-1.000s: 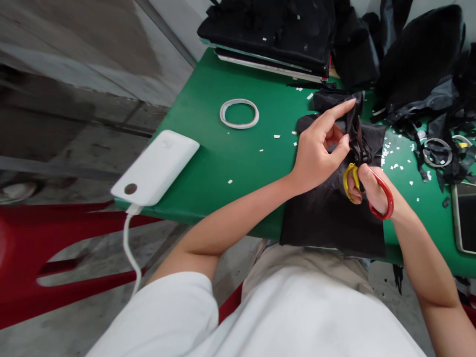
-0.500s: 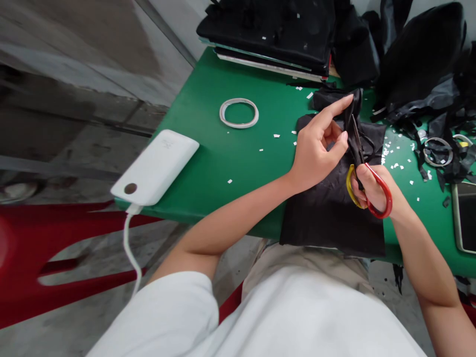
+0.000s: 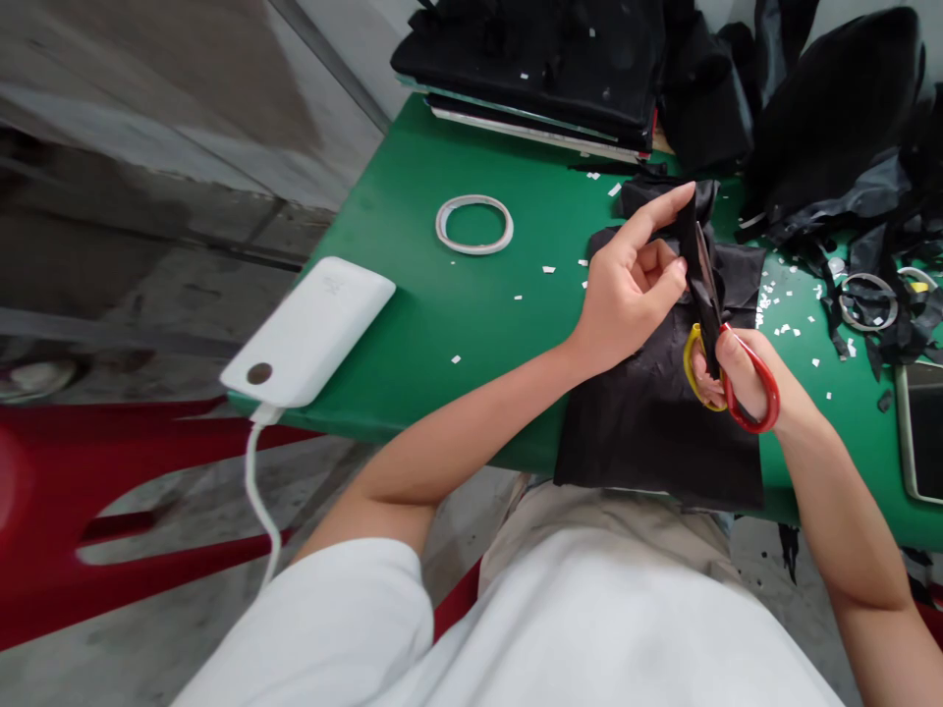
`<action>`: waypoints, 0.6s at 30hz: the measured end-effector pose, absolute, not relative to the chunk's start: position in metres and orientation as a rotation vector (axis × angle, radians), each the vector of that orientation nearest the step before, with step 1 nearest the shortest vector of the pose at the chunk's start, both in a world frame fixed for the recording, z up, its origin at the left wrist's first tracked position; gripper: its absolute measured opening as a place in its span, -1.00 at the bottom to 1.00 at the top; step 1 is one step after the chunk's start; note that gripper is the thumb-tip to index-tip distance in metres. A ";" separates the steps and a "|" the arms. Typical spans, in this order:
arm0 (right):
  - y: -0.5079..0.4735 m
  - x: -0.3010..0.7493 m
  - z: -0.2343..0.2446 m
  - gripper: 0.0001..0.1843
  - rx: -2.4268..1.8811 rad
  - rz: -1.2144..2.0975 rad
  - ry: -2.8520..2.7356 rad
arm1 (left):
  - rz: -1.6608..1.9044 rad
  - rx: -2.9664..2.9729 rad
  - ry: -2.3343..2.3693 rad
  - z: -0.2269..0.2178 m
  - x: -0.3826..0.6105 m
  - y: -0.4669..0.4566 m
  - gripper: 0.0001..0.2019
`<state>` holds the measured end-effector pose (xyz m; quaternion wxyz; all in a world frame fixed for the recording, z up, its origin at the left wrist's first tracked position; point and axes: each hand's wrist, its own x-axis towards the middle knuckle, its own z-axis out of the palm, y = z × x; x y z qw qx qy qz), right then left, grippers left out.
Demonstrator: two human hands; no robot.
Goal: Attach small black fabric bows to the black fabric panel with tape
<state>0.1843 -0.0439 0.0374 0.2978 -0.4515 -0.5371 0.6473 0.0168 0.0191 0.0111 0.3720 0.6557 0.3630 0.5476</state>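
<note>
My left hand (image 3: pixel 630 285) pinches a raised fold of black fabric (image 3: pixel 655 412) between thumb and fingers, with the forefinger stretched along its top edge. My right hand (image 3: pixel 741 378) grips scissors (image 3: pixel 726 368) with one yellow and one red handle loop. The blades point up into the held fold, right beside my left thumb. The rest of the black fabric lies flat on the green table (image 3: pixel 457 304) and hangs over its near edge above my lap.
A white power bank (image 3: pixel 309 329) with a white cable sits on the table's left corner. A white tape ring (image 3: pixel 473 224) lies further back. Stacked black material (image 3: pixel 545 59) fills the far edge; black scraps, more rings (image 3: pixel 867 299) and white paper bits lie at right. A red chair (image 3: pixel 110 511) stands left.
The scissors have pushed further up into the fold and my left thumb has closed tighter on the fabric. My right hand has shifted slightly toward me.
</note>
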 end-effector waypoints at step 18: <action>-0.041 0.188 0.030 -0.25 -1.257 1.622 -1.566 | 1.342 1.599 0.866 0.019 0.025 0.009 -0.40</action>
